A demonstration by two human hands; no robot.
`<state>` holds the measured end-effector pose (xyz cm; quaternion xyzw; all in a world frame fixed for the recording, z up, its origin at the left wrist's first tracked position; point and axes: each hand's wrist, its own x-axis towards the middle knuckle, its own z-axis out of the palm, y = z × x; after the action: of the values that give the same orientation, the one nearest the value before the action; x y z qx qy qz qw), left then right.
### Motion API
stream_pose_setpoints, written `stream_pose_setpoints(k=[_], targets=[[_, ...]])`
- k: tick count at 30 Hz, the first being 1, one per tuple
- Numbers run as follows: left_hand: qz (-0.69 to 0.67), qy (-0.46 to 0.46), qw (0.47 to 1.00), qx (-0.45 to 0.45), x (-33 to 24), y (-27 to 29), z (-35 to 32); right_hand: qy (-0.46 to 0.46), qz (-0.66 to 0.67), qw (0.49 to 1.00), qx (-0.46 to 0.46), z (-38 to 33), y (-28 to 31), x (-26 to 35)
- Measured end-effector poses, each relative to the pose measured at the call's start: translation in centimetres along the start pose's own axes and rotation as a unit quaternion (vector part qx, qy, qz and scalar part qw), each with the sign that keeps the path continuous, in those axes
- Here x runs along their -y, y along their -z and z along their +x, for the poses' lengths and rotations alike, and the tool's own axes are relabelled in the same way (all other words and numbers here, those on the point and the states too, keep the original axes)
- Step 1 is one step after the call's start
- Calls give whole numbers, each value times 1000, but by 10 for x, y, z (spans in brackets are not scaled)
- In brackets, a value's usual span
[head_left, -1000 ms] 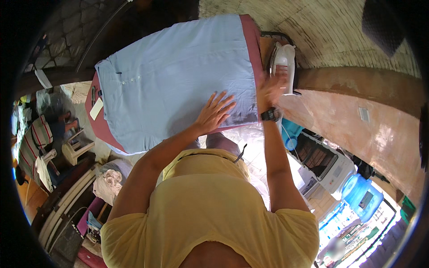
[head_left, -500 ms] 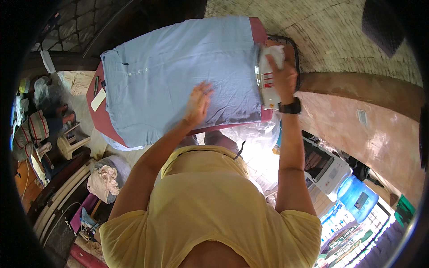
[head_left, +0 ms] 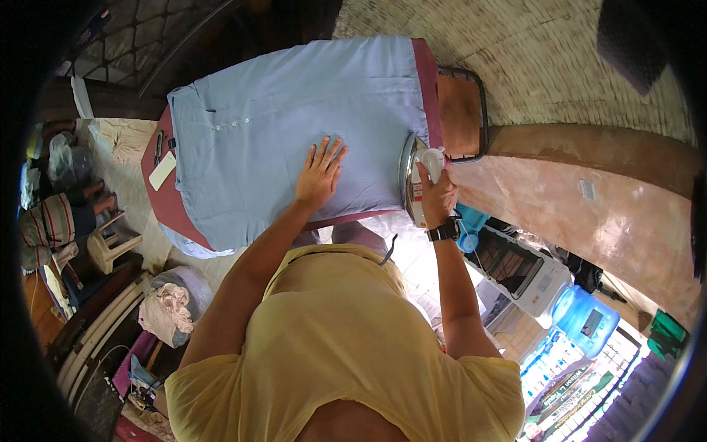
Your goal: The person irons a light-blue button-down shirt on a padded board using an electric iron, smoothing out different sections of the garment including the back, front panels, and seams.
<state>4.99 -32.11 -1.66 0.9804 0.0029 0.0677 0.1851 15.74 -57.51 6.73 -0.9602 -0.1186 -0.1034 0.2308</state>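
Covering most of the maroon ironing board, a pale blue shirt lies flat under both hands. The metal rest at the board's end sits just beyond the right hand. That right hand is wrapped around the handle of a white iron at the shirt's edge. Meanwhile the left hand presses flat on the fabric, fingers spread.

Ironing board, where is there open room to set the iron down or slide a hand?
The wire rest at the ironing board's right end is bare. On the blue shirt, cloth lies open between the buttons and the left hand. The right edge is crowded: the right hand holds the iron there.
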Motion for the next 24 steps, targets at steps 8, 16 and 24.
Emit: stream_pose_setpoints(k=[8, 16, 24], targets=[[-7, -2, 1000, 5, 0, 2, 1, -33, -27, 998, -45, 54, -36, -16], [-46, -5, 999, -14, 2, 0, -2, 98, 131, 986, -18, 64, -20, -18], [-198, 69, 951, -227, 38, 29, -31, 264, -22, 941, 209, 87, -19, 13]])
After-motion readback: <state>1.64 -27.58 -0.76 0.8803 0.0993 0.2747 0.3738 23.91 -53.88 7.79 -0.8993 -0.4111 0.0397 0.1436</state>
